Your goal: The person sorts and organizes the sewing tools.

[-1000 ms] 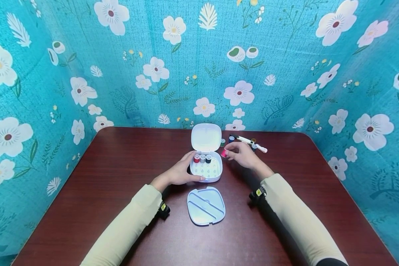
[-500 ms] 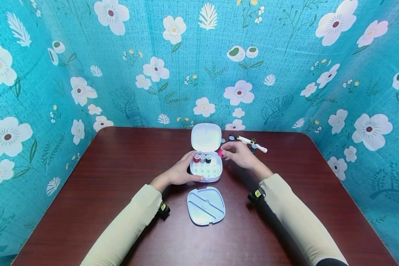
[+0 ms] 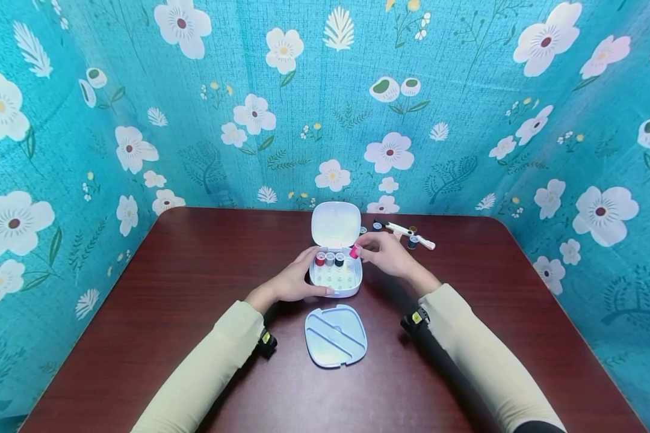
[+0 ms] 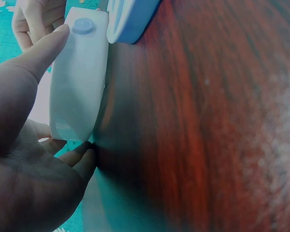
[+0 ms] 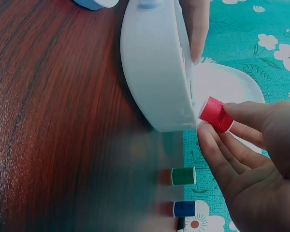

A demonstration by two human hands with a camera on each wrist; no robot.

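Observation:
A white thread box [image 3: 349, 293] stands on the table with its lid [image 3: 336, 224] raised at the back. Inside, a red spool [image 3: 320, 258], a grey spool [image 3: 330, 259] and a black spool [image 3: 339, 260] form a row on pegs; more pegs in front are bare. My left hand [image 3: 295, 281] grips the box from the left, thumb across its front, fingers round the side. Between thumb and fingers my right hand [image 3: 390, 255] pinches a pinkish-red thread spool [image 5: 215, 114], held tilted over the box's back right corner.
A pale blue grooved tray [image 3: 336, 335] lies in front of the box. Behind my right hand are a green spool [image 5: 183, 176], a blue spool [image 5: 185, 209], a dark spool [image 3: 413, 242] and slim white tools [image 3: 425, 242]. A flowered curtain [image 3: 330, 108] borders the table's far edge.
My right hand has moved left with the pinkish-red spool, from beside the box to over its back right corner. The left hand stays in place on the box.

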